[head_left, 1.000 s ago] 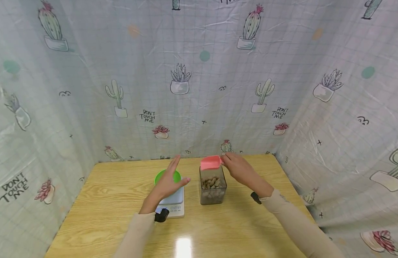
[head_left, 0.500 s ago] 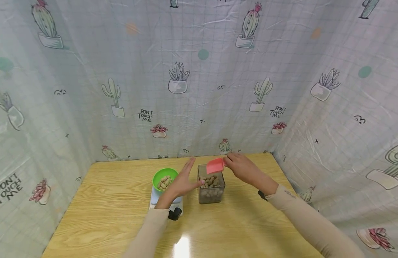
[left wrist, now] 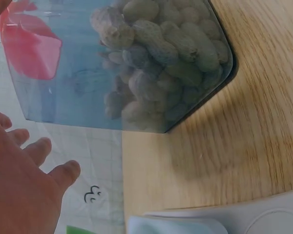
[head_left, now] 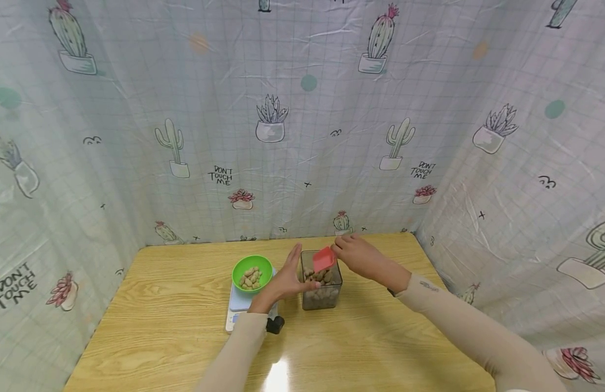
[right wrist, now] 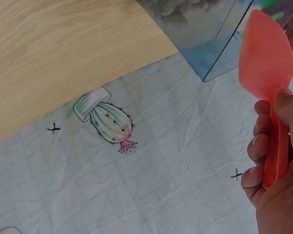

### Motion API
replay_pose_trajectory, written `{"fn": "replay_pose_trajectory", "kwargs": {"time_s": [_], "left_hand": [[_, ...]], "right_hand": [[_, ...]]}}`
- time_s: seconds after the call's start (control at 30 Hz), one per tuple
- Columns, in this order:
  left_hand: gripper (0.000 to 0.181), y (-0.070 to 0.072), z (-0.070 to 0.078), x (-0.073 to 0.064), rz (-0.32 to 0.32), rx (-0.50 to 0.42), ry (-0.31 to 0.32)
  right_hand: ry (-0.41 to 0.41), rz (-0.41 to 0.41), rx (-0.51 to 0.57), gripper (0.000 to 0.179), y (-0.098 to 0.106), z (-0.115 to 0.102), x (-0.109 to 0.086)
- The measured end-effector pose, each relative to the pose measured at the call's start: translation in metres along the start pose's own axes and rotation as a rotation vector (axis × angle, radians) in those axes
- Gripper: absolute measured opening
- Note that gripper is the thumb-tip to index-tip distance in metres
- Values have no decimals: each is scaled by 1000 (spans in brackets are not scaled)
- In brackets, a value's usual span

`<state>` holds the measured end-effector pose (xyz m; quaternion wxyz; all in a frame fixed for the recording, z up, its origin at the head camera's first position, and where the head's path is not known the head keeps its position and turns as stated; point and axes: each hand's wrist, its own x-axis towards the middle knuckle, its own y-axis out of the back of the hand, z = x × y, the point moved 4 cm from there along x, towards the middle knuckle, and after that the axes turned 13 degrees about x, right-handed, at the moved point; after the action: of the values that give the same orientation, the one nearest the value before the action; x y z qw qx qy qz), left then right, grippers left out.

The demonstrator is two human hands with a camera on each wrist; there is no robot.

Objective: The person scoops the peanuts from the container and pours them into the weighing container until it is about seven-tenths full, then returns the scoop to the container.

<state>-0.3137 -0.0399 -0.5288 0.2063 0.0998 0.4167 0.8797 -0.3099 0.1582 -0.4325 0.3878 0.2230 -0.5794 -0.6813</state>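
A red scoop (head_left: 324, 259) tilts down into the mouth of a clear grey square container (head_left: 309, 303). My right hand (head_left: 357, 256) grips its handle, with the fingers curled round it in the right wrist view. Peanuts in their shells (left wrist: 156, 53) fill the lower part of the container. On the container's left side is my left hand (head_left: 285, 281), fingers straight and thumb spread toward its front. The left wrist view shows a gap between these fingers (left wrist: 66, 174) and the container wall. Whether the thumb touches it I cannot tell.
Left of the container, a green bowl (head_left: 241, 268) with several peanuts stands on a white kitchen scale (head_left: 239, 305), partly hidden by my left arm. The wooden table (head_left: 185, 305) ends at a cactus-print curtain (head_left: 302, 163) behind and at the sides.
My left hand has moved right, from over the bowl and scale to beside the container, uncovering the peanuts in the bowl. The scoop has tipped and lowered into the container.
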Motion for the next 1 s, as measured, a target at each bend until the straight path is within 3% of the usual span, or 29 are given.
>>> {"fn": "replay_pose_trajectory", "kwargs": {"time_s": [0.33,0.53,0.8,1.0], "left_hand": [[124,-8,-4,0,-45,-15,14],[120,-9,0,-1,-51,-16,44],[119,-12,-2,1,-47,-6,24],[119,-11,-2,1,-37,-9,37]], "right_hand": [[91,-103,-175,21,-1,-9,16],[84,-176,-254,26,-4,-10,24],[28,-224,-230,25,-20,-16,27],[60,-173,-231,23,-27,-18,33]]}}
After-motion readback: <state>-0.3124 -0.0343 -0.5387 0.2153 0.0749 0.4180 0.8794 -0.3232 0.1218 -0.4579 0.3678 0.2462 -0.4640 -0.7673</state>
